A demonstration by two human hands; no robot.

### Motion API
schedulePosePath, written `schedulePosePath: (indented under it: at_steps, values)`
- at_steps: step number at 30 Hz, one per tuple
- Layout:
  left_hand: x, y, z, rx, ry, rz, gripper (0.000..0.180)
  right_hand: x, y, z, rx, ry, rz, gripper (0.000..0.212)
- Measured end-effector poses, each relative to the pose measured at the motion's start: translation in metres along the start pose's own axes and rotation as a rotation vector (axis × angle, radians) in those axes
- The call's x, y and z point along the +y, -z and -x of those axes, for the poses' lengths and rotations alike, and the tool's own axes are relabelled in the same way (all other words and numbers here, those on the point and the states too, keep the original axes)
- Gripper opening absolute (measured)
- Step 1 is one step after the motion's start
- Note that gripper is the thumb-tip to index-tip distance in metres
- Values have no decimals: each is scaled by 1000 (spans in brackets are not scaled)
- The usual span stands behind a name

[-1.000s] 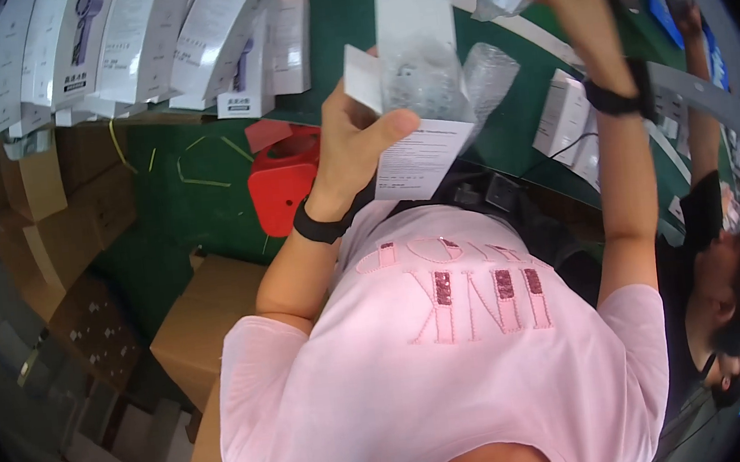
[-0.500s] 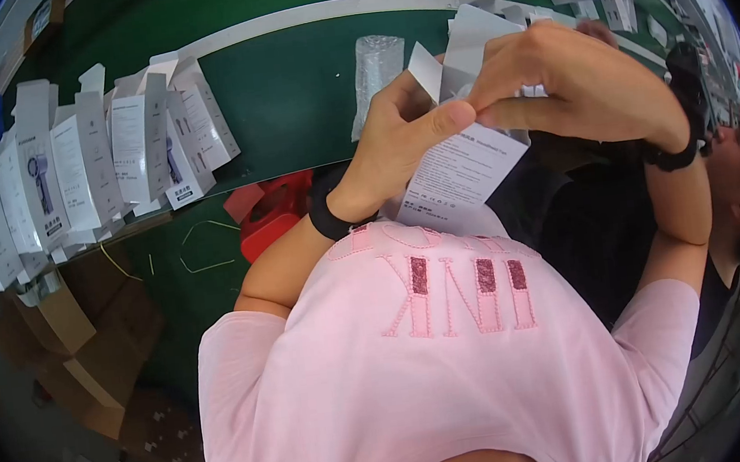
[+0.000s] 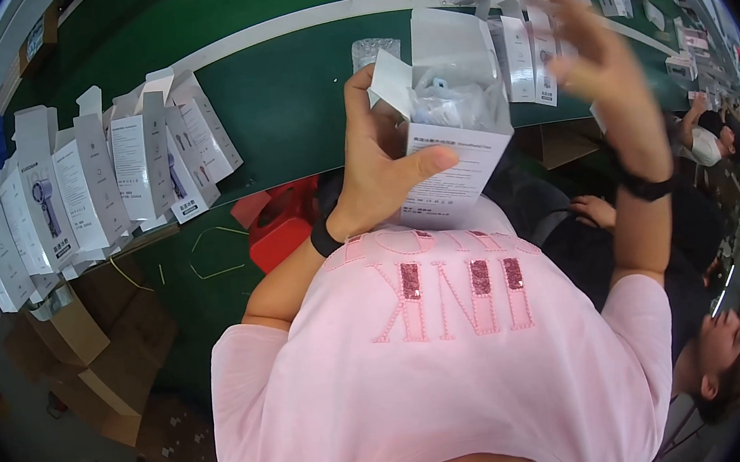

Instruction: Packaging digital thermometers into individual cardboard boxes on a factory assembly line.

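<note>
Head view. The left hand (image 3: pixel 377 172) gripped a white carton (image 3: pixel 456 145) at the centre of the frame, thumb pressed across its printed front panel and fingers wrapped behind it. The carton was held upright above the pink shirt (image 3: pixel 454 348), its top flaps (image 3: pixel 448 33) standing open. Inside the mouth sat a clear plastic bag (image 3: pixel 451 101) with a pale item in it; the item's kind could not be told. The right hand (image 3: pixel 590 50) was raised at the upper right, apart from the carton, fingers spread and holding nothing; it was blurred.

A green conveyor belt (image 3: pixel 293 104) ran across the upper frame. A row of white cartons (image 3: pixel 104 187) leaned along its near edge at the left, and more cartons (image 3: pixel 523 52) stood just behind the held one. A red bin (image 3: pixel 284 231) sat below the belt, with brown cardboard boxes (image 3: pixel 84 342) at the lower left.

Judged step: packing, with the bagged contents seated and the carton not yet closed. The next move called for the free hand to return to the carton mouth, press the bag below the rim, and fold the flaps down while the left hand kept the carton steady.
</note>
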State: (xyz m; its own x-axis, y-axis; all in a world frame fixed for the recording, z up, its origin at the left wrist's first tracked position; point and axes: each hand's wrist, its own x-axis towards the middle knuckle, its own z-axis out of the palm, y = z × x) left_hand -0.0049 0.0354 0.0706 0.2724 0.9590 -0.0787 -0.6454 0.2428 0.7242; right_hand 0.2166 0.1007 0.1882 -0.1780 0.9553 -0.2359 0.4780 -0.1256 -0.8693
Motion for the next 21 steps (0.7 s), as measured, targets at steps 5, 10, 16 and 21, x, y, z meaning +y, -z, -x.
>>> schedulePosePath:
  at_steps: [5, 10, 16, 21]
  values:
    - [-18, -2, -3, -60, -153, -101, 95, 31, -62, 17, -149, -441, -730, 86]
    - [-14, -12, -15, -42, -77, -65, 95, 22, -24, 16, 61, 427, 56, 55]
    - [-22, -13, -16, -105, -76, -84, 97, -9, -23, 22, -298, 371, 162, 34]
    - [-16, -12, -17, -143, 8, -160, 73, -13, -16, 6, -515, 261, 386, 22]
